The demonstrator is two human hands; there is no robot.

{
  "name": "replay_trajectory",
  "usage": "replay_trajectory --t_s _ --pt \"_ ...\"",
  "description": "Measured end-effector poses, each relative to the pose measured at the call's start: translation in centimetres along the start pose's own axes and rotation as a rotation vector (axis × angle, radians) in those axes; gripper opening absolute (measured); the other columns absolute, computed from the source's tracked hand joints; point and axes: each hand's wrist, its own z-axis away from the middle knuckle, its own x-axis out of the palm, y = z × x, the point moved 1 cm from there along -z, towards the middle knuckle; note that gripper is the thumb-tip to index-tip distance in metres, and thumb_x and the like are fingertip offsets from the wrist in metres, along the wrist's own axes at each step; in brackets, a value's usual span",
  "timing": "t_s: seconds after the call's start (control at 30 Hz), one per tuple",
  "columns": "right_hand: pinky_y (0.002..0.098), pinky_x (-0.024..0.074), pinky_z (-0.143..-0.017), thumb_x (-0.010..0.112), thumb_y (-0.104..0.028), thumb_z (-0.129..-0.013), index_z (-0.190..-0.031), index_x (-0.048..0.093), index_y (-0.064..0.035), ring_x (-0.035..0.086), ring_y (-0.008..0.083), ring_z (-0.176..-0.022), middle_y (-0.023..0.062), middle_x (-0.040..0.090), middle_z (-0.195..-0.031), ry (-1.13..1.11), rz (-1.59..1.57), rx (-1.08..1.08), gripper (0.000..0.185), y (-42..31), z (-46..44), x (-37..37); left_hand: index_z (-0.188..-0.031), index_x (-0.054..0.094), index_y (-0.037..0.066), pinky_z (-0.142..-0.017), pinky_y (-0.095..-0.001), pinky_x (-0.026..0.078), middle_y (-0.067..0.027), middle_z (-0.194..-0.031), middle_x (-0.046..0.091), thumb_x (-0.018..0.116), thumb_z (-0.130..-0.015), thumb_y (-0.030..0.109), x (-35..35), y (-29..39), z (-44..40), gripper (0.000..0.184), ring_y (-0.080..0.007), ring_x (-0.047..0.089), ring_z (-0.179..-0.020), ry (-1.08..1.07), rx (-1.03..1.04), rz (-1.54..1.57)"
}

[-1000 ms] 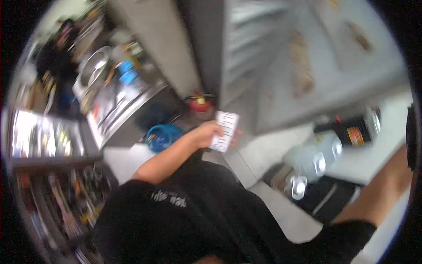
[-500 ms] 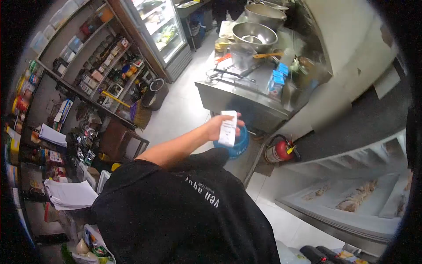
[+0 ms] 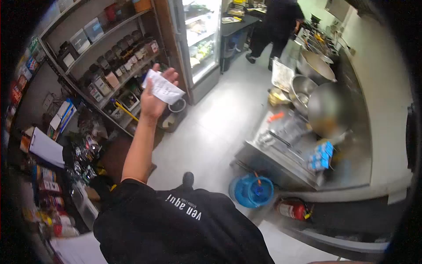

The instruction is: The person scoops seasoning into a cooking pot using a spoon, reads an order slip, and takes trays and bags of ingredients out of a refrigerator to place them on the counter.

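Observation:
My left hand (image 3: pixel 153 102) is raised ahead of me at the end of an outstretched arm, palm turned toward me. A small white paper slip (image 3: pixel 163 87), like a receipt, lies across the palm with the thumb pressed over it. Faint print shows on the slip, too blurred to read. Behind the hand are shelves (image 3: pixel 118 88) with jars and boxes. My right hand is out of view.
A glass-door fridge (image 3: pixel 201 39) stands beyond the shelves. On the right, a steel counter (image 3: pixel 274 163) bears bowls and blue cartons (image 3: pixel 321 155). Below are a blue bucket (image 3: pixel 237 193) and a fire extinguisher (image 3: pixel 292 209). Another person (image 3: pixel 276 24) stands at the back.
My left hand, still with the slip, has swung from beside the counter to the left, in front of the shelves. My view has turned; the open freezer interior at right is out of sight.

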Motion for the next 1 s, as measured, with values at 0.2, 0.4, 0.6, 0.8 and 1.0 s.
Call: replay_trajectory --t_s 0.2,0.4,0.6,0.8,1.0 --pt "0.0378 0.0542 -0.079 0.046 -0.015 -0.089 -0.106 0.054 0.0069 0.064 0.0319 -0.088 0.0220 0.063 -0.100 0.359 -0.272 -0.509 0.029 -23.2 -5.1 10.1 -0.145 0.022 0.019 -0.106 -0.0491 0.033 -0.0250 -0.138 0.038 0.025 -0.099 0.044 -11.7 9.2 -13.0 0.052 -0.0369 0.041 -0.126 0.029 0.075 -0.125" --pt "0.0372 0.0552 -0.078 0.044 -0.013 -0.090 -0.106 0.053 0.0082 0.065 0.0310 -0.087 0.0218 0.063 -0.100 0.141 -0.624 -0.945 0.028 -43.9 -6.3 27.9 -0.145 0.022 0.017 -0.107 -0.0480 0.031 -0.0269 -0.135 0.041 0.019 -0.099 0.043 -19.6 7.3 -29.5 0.053 -0.0380 0.043 -0.125 0.010 0.123 -0.190" --pt "0.0376 0.0435 -0.090 0.061 -0.004 -0.072 -0.099 0.066 -0.0035 0.055 0.0295 -0.103 0.0165 0.061 -0.104 -0.843 -0.415 -1.028 0.027 -54.9 9.2 65.1 -0.142 0.033 0.017 -0.102 -0.0373 0.036 -0.0100 -0.129 0.050 0.017 -0.102 0.037 -24.1 0.0 -44.9 0.048 -0.0229 0.048 -0.118 0.135 0.117 -0.448" --pt "0.0438 0.0476 -0.083 0.063 -0.022 -0.077 -0.105 0.063 -0.0028 0.060 0.0376 -0.094 0.0241 0.062 -0.098 -1.350 -0.441 -0.588 0.034 -60.3 23.5 86.8 -0.138 0.041 0.013 -0.101 -0.0318 0.031 -0.0150 -0.120 0.054 0.016 -0.101 0.042 -30.7 -6.2 -58.5 0.053 -0.0253 0.049 -0.113 0.305 0.346 -1.024" --pt "0.0457 0.0441 -0.087 0.057 -0.014 -0.077 -0.121 0.047 0.0027 0.055 0.0410 -0.102 0.0269 0.057 -0.107 -1.393 -0.361 -0.347 0.048 -59.5 26.5 94.2 -0.137 0.035 0.009 -0.096 -0.0341 0.041 -0.0183 -0.125 0.049 0.015 -0.101 0.045 -30.0 -10.3 -60.5 0.054 -0.0260 0.052 -0.115 0.564 0.590 -0.744"
